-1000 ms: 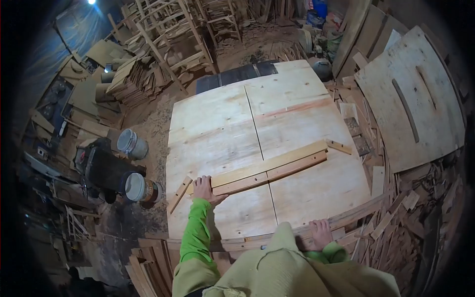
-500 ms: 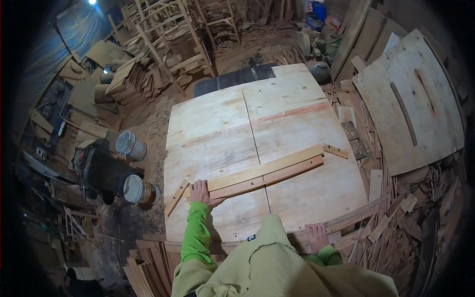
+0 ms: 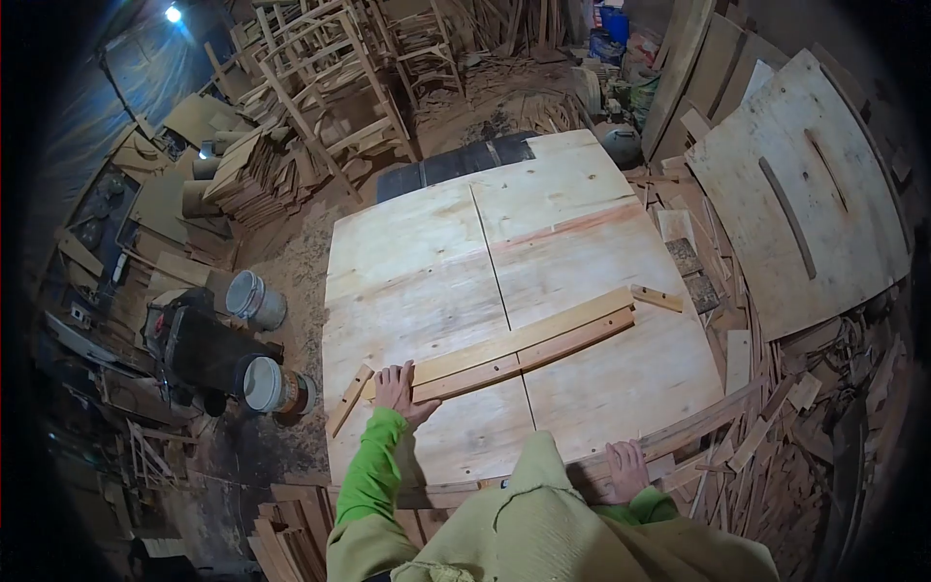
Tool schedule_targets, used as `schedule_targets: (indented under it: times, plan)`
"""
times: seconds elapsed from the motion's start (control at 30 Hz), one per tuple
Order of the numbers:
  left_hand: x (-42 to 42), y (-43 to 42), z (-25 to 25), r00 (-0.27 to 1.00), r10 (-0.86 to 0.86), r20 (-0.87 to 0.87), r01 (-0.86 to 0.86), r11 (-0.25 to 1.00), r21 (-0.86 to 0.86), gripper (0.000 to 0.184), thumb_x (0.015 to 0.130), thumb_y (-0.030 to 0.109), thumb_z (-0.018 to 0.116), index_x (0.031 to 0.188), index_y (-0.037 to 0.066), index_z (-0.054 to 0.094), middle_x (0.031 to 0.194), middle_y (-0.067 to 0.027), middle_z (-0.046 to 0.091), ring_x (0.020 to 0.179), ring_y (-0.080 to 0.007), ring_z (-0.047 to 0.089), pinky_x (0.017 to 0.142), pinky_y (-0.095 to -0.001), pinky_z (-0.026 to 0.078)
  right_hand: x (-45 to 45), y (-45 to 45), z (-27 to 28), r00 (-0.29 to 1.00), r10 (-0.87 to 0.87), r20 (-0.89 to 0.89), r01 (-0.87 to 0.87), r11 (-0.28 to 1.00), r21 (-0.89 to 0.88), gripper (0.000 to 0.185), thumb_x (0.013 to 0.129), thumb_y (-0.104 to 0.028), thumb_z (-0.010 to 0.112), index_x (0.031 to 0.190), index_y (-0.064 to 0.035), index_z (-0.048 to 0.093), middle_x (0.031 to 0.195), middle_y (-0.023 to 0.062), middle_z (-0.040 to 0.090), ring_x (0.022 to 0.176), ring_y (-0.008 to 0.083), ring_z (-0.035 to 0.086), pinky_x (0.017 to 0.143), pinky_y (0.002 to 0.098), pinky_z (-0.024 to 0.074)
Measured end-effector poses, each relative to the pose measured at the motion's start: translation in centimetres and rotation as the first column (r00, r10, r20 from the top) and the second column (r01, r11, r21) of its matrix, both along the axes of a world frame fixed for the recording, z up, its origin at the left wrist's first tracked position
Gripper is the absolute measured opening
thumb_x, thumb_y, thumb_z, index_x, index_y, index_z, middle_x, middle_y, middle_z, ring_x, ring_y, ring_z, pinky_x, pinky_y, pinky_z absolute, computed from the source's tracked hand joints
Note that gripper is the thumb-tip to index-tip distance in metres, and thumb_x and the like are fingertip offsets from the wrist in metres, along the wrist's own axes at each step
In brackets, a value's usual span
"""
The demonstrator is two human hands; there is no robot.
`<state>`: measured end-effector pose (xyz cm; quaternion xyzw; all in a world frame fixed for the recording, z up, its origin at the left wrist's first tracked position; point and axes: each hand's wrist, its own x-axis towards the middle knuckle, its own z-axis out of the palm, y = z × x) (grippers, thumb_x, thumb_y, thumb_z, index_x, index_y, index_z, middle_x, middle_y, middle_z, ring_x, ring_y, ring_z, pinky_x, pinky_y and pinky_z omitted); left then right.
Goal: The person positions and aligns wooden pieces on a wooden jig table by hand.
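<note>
My left hand (image 3: 396, 391) grips the left end of a long, pale wooden rail (image 3: 524, 351), its fingers over the top and its thumb on the near side. The rail lies slantwise on a plywood-topped table (image 3: 417, 242), with dark holes along its near face. Beyond each end of it is a short wooden block with holes, the left block (image 3: 349, 400) close to my left hand and the right block (image 3: 657, 298) farther off. At the table's near edge rests my right hand (image 3: 627, 468), its fingers laid out over the edge and holding nothing.
Two white buckets (image 3: 256, 299) stand on the floor at left beside a dark machine (image 3: 199, 339). A plywood sheet (image 3: 795, 194) with curved strips on it stands at right, above heaped wood offcuts (image 3: 766, 436). Wooden frames (image 3: 335, 87) and stacked boards (image 3: 247, 170) fill the back left.
The camera view has shifted slightly. Both hands keep their places, the left on the rail and the right on the table edge; the rail and blocks look unmoved.
</note>
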<state>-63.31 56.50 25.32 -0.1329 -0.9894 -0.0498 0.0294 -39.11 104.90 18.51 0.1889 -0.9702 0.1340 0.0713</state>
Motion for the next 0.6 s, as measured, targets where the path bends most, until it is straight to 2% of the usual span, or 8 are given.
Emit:
schedule_targets:
  times: [0.07, 0.2, 0.23, 0.3, 0.37, 0.43, 0.5, 0.6]
  plan:
    - [-0.4, -1.6, -1.3, 0.998, -0.069, 0.003, 0.069, 0.998, 0.009, 0.117, 0.067, 0.07, 0.081, 0.145, -0.007, 0.042, 0.124, -0.0224, 0.055, 0.119, -0.0396, 0.05, 0.111, -0.0528, 0.035, 0.4, -0.1, -1.0, 0.998, -0.033, -0.052, 0.032, 0.999, -0.02, 0.06, 0.087, -0.025, 0.06, 0.137, 0.0074, 0.056, 0.13, 0.0195, 0.058, 0.128, 0.037, 0.054, 0.116, 0.0573, 0.0398]
    - [-0.5, -2.4, -2.2, 0.997, -0.07, -0.042, 0.072, 0.997, 0.041, 0.111, 0.065, 0.067, 0.086, 0.139, -0.006, 0.047, 0.125, -0.0236, 0.056, 0.117, -0.0411, 0.053, 0.107, -0.0525, 0.041, 1.2, 0.3, -4.3, 0.985, -0.09, -0.147, 0.087, 0.996, -0.031, 0.075, 0.077, -0.048, 0.074, 0.13, 0.0026, 0.059, 0.121, 0.0207, 0.06, 0.121, 0.04, 0.058, 0.11, 0.0621, 0.0448]
    - [-0.5, -2.6, -2.4, 0.994, -0.084, -0.076, 0.089, 0.994, 0.063, 0.11, 0.064, 0.066, 0.087, 0.137, -0.006, 0.048, 0.124, -0.0235, 0.056, 0.116, -0.0412, 0.054, 0.105, -0.0523, 0.042, 1.7, 0.2, -6.5, 0.964, -0.102, -0.245, 0.116, 0.992, 0.044, 0.069, 0.079, -0.046, 0.073, 0.128, 0.0009, 0.06, 0.12, 0.0204, 0.06, 0.119, 0.0396, 0.059, 0.108, 0.0624, 0.0457]
    - [-0.2, -2.8, -2.9, 0.984, -0.098, -0.146, 0.115, 0.987, 0.111, 0.108, 0.063, 0.066, 0.089, 0.134, -0.006, 0.051, 0.122, -0.0231, 0.057, 0.114, -0.0412, 0.055, 0.102, -0.0517, 0.045, 2.2, 1.3, -6.3, 0.98, -0.059, -0.189, 0.063, 0.998, 0.015, 0.047, 0.088, -0.032, 0.068, 0.126, -0.0049, 0.065, 0.119, 0.0177, 0.061, 0.117, 0.0366, 0.06, 0.104, 0.0618, 0.0489]
    - [-0.3, -2.8, -3.0, 0.985, -0.088, -0.148, 0.105, 0.989, 0.106, 0.106, 0.065, 0.068, 0.087, 0.131, -0.008, 0.053, 0.122, -0.0226, 0.059, 0.112, -0.0409, 0.056, 0.1, -0.0518, 0.046, 3.2, 1.1, -8.8, 0.969, -0.213, -0.125, 0.199, 0.973, -0.116, 0.043, 0.089, -0.026, 0.065, 0.127, -0.0051, 0.066, 0.119, 0.0168, 0.061, 0.115, 0.0362, 0.061, 0.103, 0.0613, 0.0487]
    - [-0.8, -2.8, -2.7, 0.983, -0.106, -0.152, 0.124, 0.986, 0.109, 0.103, 0.067, 0.069, 0.086, 0.129, -0.007, 0.055, 0.121, -0.0216, 0.06, 0.11, -0.0401, 0.056, 0.099, -0.0516, 0.046, 3.8, 1.0, -9.0, 0.97, -0.223, -0.101, 0.214, 0.972, -0.099, 0.044, 0.089, -0.026, 0.065, 0.128, -0.0049, 0.067, 0.119, 0.0165, 0.061, 0.114, 0.0362, 0.061, 0.104, 0.0607, 0.0482]
    - [-1.7, -2.4, -2.0, 0.987, -0.091, -0.134, 0.103, 0.991, 0.086, 0.102, 0.067, 0.069, 0.086, 0.128, -0.006, 0.055, 0.12, -0.0208, 0.06, 0.11, -0.0396, 0.056, 0.098, -0.051, 0.046, 1.3, 1.8, -6.1, 0.99, -0.058, -0.132, 0.067, 0.996, 0.065, 0.051, 0.086, -0.032, 0.068, 0.128, -0.0044, 0.068, 0.12, 0.0167, 0.061, 0.114, 0.0367, 0.06, 0.105, 0.0598, 0.0475]
    - [-3.5, -2.7, -2.9, 0.985, -0.076, -0.154, 0.09, 0.992, 0.086, 0.102, 0.065, 0.072, 0.085, 0.127, -0.004, 0.055, 0.118, -0.0192, 0.059, 0.11, -0.0383, 0.055, 0.102, -0.0524, 0.042, -0.4, 3.6, -10.4, 0.975, 0.055, -0.214, -0.014, 0.982, 0.19, 0.07, 0.076, -0.047, 0.074, 0.127, -0.0005, 0.066, 0.12, 0.0182, 0.06, 0.116, 0.0376, 0.059, 0.108, 0.0609, 0.0436]
